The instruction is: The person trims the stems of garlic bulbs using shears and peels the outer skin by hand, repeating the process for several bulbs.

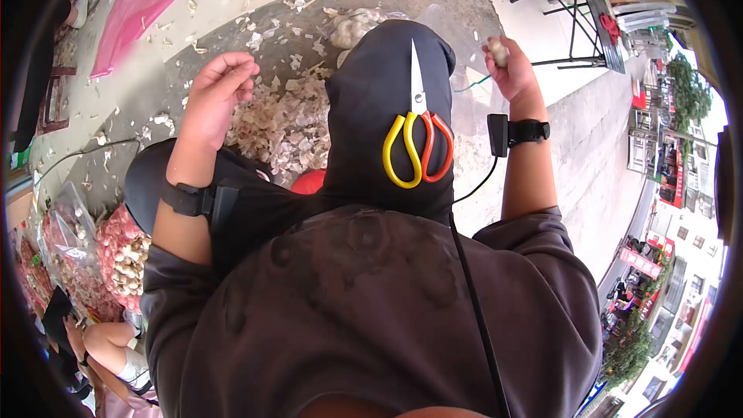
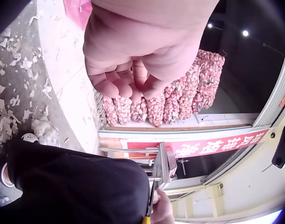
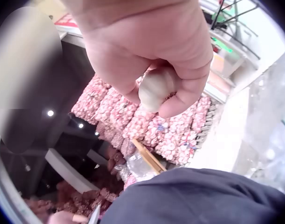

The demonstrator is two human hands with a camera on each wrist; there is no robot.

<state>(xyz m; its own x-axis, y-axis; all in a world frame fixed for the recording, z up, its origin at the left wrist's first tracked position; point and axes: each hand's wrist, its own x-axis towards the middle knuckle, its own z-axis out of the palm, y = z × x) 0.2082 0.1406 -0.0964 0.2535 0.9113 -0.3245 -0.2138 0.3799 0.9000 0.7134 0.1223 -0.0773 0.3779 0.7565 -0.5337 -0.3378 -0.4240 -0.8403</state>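
A whole garlic bulb (image 1: 499, 53) is gripped in my right hand (image 1: 517, 77), raised to the right of my knee. Seen from the right wrist, the pale garlic bulb (image 3: 157, 88) sits between thumb and curled fingers. My left hand (image 1: 214, 97) is held up left of the leg, its fingers loosely bent and thumb near the fingertips; nothing shows in it. The left wrist view shows this hand (image 2: 133, 51) from the palm side. Scissors (image 1: 419, 98) with one yellow and one red handle lie on my dark trouser leg (image 1: 364, 101), blades pointing forward.
Garlic skins (image 1: 286, 120) lie heaped on the ground between my legs. Beyond the knee are bulbs in a clear bag (image 1: 356, 27). Net sacks of garlic (image 1: 124, 255) and a seated person (image 1: 112, 344) are at left. A metal-legged table (image 1: 576, 23) stands front right.
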